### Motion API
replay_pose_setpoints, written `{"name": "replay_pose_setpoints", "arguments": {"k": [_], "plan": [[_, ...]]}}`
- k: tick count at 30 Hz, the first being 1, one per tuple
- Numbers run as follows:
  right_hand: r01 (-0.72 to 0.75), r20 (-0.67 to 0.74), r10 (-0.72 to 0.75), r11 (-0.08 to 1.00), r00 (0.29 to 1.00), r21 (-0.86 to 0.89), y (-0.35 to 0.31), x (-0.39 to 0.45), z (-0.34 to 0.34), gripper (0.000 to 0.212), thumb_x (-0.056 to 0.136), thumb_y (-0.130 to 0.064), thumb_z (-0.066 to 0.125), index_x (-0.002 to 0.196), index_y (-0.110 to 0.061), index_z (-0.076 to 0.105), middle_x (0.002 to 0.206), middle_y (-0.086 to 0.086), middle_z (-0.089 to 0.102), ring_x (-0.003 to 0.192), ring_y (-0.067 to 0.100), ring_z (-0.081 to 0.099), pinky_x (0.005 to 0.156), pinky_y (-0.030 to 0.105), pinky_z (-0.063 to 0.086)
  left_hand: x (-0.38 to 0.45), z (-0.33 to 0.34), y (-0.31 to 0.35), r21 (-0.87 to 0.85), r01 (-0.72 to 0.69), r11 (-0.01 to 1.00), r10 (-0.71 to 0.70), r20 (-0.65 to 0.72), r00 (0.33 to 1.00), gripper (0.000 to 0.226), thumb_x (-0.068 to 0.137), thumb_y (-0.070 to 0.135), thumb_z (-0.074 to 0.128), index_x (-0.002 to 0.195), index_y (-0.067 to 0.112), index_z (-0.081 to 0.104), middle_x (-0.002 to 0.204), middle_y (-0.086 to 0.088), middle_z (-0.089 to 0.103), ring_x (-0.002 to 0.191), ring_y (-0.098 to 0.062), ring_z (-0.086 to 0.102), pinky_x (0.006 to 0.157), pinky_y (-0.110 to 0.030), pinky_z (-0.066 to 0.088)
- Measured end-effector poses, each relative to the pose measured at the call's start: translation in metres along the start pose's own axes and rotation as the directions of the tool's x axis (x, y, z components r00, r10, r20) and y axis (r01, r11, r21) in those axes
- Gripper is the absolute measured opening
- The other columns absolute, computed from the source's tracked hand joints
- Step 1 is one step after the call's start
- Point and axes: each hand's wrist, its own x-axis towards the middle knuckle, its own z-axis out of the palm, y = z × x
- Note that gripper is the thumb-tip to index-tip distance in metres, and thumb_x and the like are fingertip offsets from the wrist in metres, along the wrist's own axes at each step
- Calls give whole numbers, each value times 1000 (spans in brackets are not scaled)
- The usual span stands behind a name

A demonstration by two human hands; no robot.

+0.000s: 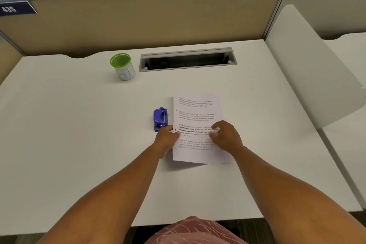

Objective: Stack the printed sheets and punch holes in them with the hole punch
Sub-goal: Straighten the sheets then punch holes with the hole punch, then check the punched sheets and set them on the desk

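Note:
A stack of printed sheets (196, 113) lies on the white desk (79, 125), right of centre, with text blocks and two small dark holes along its left margin. My left hand (166, 138) grips the stack's left edge, thumb on top. My right hand (225, 135) rests curled on the right half of the top sheet, fingertips pressing the paper. The near edge of the stack lifts slightly and casts a shadow. A blue hole punch (160, 118) stands on the desk just left of the sheets, right above my left hand, apart from the paper.
A white cup with a green rim (122, 66) stands at the back left. An open grey cable tray (187, 59) is set into the desk at the back. Beige partition walls enclose the rear and a white divider (309, 65) bounds the right side.

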Motion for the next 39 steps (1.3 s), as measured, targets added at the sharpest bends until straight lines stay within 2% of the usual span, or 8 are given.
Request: {"name": "replay_pose_setpoints", "arguments": {"k": [6,9,12,15,22,29,34,39], "plan": [[-167,-153,186,977,971,130,-3,6,-18,58,82,-33,68,133,-15,48,138,5,48,131,25,42,102,38,39,-1,-2,19,65,-104,992,107,-42,993,28,98,12,52,124,21,59,103,7,66,85,-12,64,69,-25,52],[-264,-140,325,904,935,337,-11,12,-34,75,80,-35,71,142,-11,35,143,10,45,130,29,46,106,43,41,-2,-7,32,53,-138,989,139,-30,990,27,98,14,51,122,23,58,101,7,66,85,-12,64,69,-25,51],[-280,-33,377,741,926,610,-23,16,-52,74,80,-29,74,141,-12,34,127,6,57,104,22,62,86,35,50,-5,-12,45,41,-191,981,190,5,982,29,99,15,51,127,20,58,115,2,67,96,-16,66,81,-29,53],[-187,-32,297,678,954,711,-35,19,-68,46,82,-17,72,122,-12,52,112,2,67,86,14,67,63,23,50,-7,-16,60,41,-234,971,235,-7,972,28,98,17,54,125,22,59,117,2,68,101,-21,68,85,-38,56],[102,-282,69,829,957,550,-64,23,-92,10,90,-15,60,99,-16,54,90,-5,64,79,12,63,59,17,46,-8,-16,101,105,-365,925,373,-65,926,26,94,13,62,119,16,58,120,-6,66,104,-26,66,92,-44,56],[262,-447,-89,902,890,342,-83,30,-107,12,94,-18,54,100,-22,45,92,-3,59,78,16,58,54,13,38,-9,-3,125,203,-474,857,501,-107,859,32,95,18,60,126,22,53,116,2,61,101,-22,57,77,-32,51],[245,-399,-110,920,910,305,-67,23,-100,18,92,-15,57,106,-17,46,97,0,61,83,20,61,57,13,46,-7,-1,108,240,-464,853,494,-82,866,34,93,16,63,125,20,55,114,-2,64,105,-26,60,86,-37,53],[128,-229,-71,961,971,246,-38,10,-79,32,94,-14,54,125,-15,45,120,5,62,104,28,63,83,38,57,-3,-2,77,357,-357,863,390,-21,921,46,90,12,66,132,23,52,128,-5,61,111,-28,59,88,-37,53]]}}
